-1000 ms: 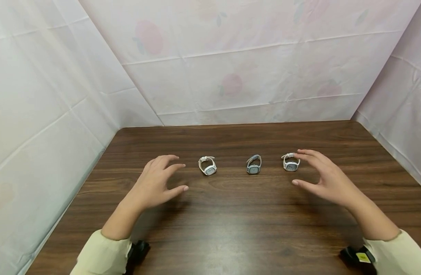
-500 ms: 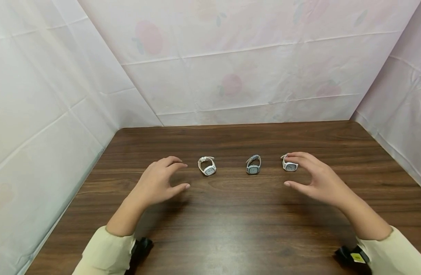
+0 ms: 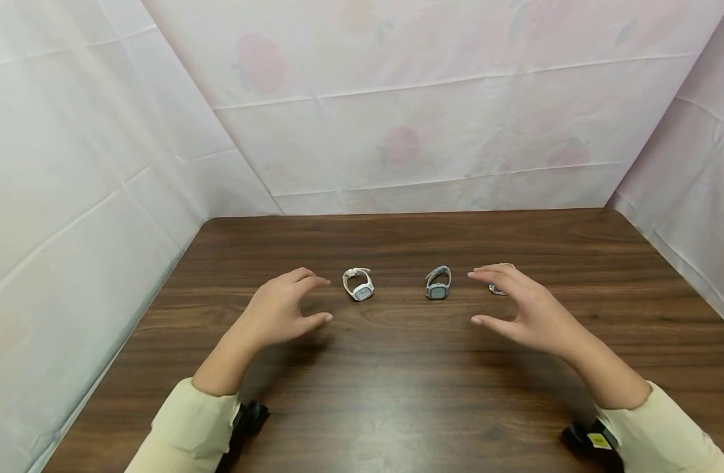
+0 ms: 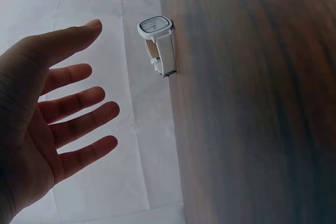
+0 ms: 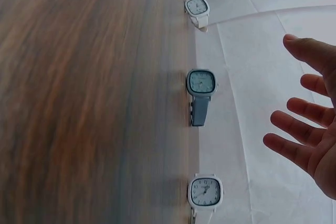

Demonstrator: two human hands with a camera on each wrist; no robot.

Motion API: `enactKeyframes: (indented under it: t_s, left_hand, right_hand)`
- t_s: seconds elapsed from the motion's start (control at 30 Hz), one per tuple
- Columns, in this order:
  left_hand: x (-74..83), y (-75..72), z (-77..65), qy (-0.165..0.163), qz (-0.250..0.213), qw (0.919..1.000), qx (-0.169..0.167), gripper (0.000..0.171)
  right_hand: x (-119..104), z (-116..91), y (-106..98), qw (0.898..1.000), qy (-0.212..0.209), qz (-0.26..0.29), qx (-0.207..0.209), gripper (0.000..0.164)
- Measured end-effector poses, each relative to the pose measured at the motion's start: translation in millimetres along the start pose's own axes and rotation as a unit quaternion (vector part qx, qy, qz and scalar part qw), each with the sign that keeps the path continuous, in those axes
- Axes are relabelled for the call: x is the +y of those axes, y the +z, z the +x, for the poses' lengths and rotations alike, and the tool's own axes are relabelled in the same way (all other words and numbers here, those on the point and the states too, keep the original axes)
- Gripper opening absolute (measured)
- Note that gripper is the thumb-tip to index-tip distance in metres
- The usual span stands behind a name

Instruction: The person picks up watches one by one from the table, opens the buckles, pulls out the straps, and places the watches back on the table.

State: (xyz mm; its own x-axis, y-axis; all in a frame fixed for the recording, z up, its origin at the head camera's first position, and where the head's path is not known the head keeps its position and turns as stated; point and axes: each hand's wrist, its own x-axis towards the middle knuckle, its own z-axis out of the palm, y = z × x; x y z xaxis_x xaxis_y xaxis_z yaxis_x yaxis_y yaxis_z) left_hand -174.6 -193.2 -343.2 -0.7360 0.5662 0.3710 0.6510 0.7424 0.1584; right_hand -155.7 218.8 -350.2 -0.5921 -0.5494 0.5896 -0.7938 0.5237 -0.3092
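Three wristwatches stand in a row on the dark wooden table (image 3: pixel 385 381), each with its strap closed in a loop. My left hand (image 3: pixel 279 309) hovers left of the white watch (image 3: pixel 362 291), fingers spread and holding nothing. In the middle is the grey-blue watch (image 3: pixel 437 292). My right hand (image 3: pixel 527 309) is above the table, between the grey-blue watch and the right white watch (image 5: pixel 205 191), thumb apart from the fingers. In the head view it hides much of that right watch. The left wrist view shows the left white watch (image 4: pixel 155 24) beyond my thumb.
White cloth (image 3: pixel 409 105) with faint fruit prints hangs behind the table, and more cloth stands at the left (image 3: pixel 72 197) and right sides. Black wrist cameras (image 3: pixel 249 418) are strapped under both pale sleeves (image 3: pixel 190 420).
My right hand has moved left, from beside the right white watch to over it, covering most of it. My left hand has drifted slightly right. The watches stay in place.
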Motion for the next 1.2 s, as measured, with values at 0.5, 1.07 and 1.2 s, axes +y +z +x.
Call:
enactKeyframes:
  t_s: [0.5,1.07,1.2]
  left_hand:
    - [-4.3,8.0,15.2,0.021,-0.047,0.9986,-0.011,0.045]
    - [-5.6,13.7,29.2,0.053,-0.056,0.9967,-0.022,0.036]
    - [-4.9,15.7,31.1,0.053,-0.061,0.9964,-0.024,0.037]
  right_hand:
    - [-1.4,11.4,15.0,1.0,0.013,0.002,-0.023,0.064]
    - [-3.9,27.7,46.3,0.997,0.011,0.058,-0.046,0.065]
    - [-6.1,31.5,50.3,0.996,0.015,0.065,-0.058,0.065]
